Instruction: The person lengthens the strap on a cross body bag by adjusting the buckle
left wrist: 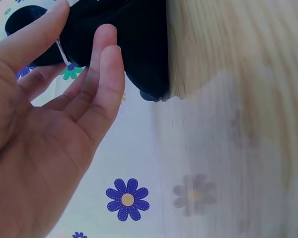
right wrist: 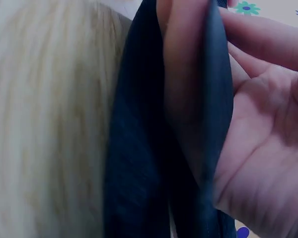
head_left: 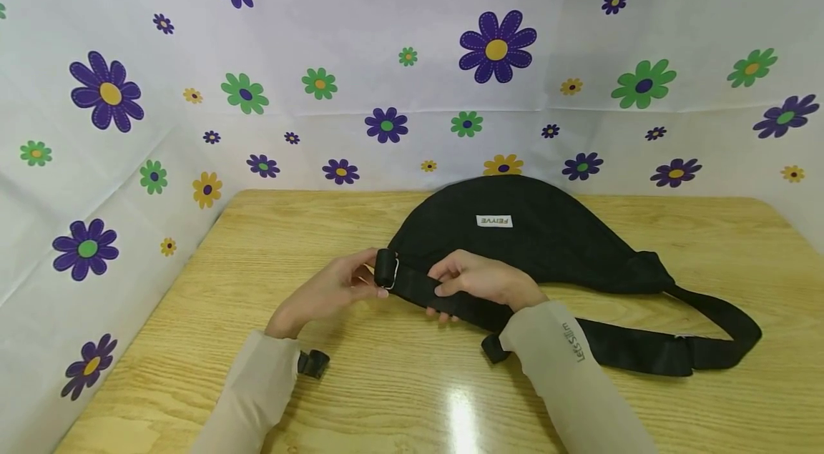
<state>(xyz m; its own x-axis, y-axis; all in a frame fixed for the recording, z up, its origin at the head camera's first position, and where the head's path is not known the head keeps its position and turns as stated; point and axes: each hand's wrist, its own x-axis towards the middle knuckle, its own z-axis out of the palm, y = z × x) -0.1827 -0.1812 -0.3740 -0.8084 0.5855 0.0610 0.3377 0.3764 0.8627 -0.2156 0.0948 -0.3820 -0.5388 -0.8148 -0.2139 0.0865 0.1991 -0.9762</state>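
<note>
- Backdrop of white cloth (head_left: 386,25) printed with purple, green and yellow flowers, running from the far left round behind the table
- Wooden table (head_left: 380,404) with visible grain, under everything
- Beige left sleeve (head_left: 247,393), with a small black band end (head_left: 313,364) showing beside its cuff
- Left hand (head_left: 328,289), thumb and fingers pinching the looped end of a black webbing strap (head_left: 415,287) at its silver ring buckle (head_left: 394,274); the left wrist view shows two more fingertips close together beside the strap
- Black crescent-shaped waist bag (head_left: 547,243) lying at the back of the table, right of centre, a white label (head_left: 494,221) on its front with the lettering upside down
- Right hand (head_left: 479,277), just in front of the bag, thumb above and fingers beneath, clamped on the strap
- Beige right sleeve (head_left: 566,375) with printed lettering, crossing over the strap; a second band end (head_left: 494,348) pokes out beside the cuff
- Strap continuing right past the sleeve, then bending back to the bag's right end
</note>
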